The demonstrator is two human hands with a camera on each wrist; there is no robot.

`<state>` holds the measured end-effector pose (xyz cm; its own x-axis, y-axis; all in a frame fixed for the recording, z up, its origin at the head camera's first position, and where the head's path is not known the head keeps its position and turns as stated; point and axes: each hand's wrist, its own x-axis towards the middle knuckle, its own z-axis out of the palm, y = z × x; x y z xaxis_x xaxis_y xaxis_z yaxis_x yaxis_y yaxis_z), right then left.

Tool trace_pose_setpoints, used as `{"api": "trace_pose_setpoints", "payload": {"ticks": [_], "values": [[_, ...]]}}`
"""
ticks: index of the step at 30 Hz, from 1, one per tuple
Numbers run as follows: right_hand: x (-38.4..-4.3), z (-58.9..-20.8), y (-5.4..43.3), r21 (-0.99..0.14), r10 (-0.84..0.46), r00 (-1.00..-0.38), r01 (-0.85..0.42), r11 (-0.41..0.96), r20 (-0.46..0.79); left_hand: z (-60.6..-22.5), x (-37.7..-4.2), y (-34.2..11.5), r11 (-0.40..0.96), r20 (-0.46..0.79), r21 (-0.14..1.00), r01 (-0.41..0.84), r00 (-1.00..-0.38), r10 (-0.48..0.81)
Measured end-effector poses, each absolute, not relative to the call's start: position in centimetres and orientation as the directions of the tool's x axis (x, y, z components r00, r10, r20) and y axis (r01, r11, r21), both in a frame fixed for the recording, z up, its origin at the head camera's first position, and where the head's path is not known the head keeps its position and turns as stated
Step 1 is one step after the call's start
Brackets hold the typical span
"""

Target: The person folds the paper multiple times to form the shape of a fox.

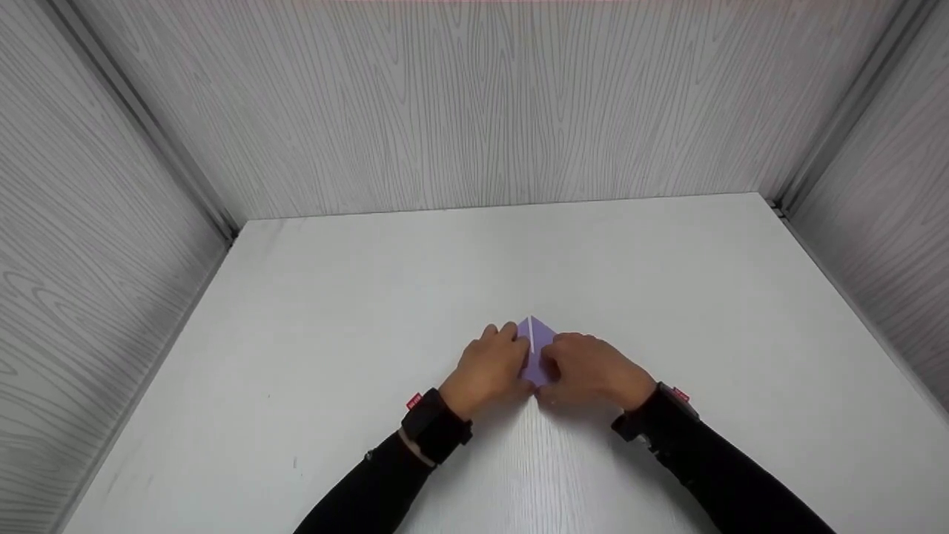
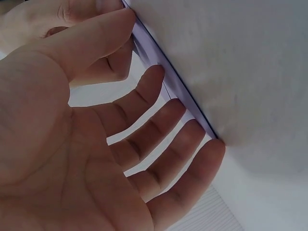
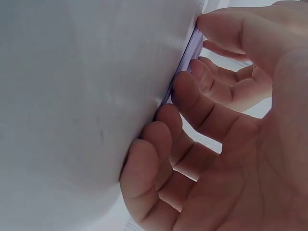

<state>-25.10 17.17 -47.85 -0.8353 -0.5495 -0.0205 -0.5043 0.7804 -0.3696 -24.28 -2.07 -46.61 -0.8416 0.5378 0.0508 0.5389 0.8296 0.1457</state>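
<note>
A small piece of purple folded paper (image 1: 543, 335) lies on the white table, with a pointed far end and a pale strip down its middle. My left hand (image 1: 493, 365) rests on its left side, fingertips along the paper. On the right side, my right hand (image 1: 589, 368) presses with bent fingers, its thumb near the paper's near corner. The left wrist view shows the left fingers (image 2: 159, 139) loosely bent, tips at the purple edge. In the right wrist view, the right fingertips (image 3: 163, 120) touch the table and the paper's edge. The hands hide much of the paper.
The white tabletop (image 1: 371, 282) spreads around the hands. A wood-grain back panel (image 1: 474, 104) and side panels (image 1: 81, 282) enclose it at the back, left and right. Both wrists wear black bands (image 1: 436, 426) over dark sleeves.
</note>
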Motion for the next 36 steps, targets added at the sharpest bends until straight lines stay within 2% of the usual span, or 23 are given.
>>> {"api": "trace_pose_setpoints", "payload": {"ticks": [10, 22, 36], "values": [[-25.41, -47.81, 17.26, -0.428, -0.511, -0.856, -0.433, 0.793, -0.082, -46.70, -24.35, -2.05, 0.832, 0.056, 0.137, 0.537, -0.843, 0.535], [-25.78, -47.87, 17.48, -0.473, -0.515, -0.848, -0.405, 0.782, -0.125, -46.86, -24.09, -1.88, 0.839, 0.066, 0.137, 0.527, -0.850, 0.523], [-26.03, -47.88, 17.79, -0.478, -0.558, -0.826, -0.457, 0.750, -0.085, -46.85, -23.93, -1.60, 0.851, 0.065, 0.127, 0.509, -0.860, 0.505]]}}
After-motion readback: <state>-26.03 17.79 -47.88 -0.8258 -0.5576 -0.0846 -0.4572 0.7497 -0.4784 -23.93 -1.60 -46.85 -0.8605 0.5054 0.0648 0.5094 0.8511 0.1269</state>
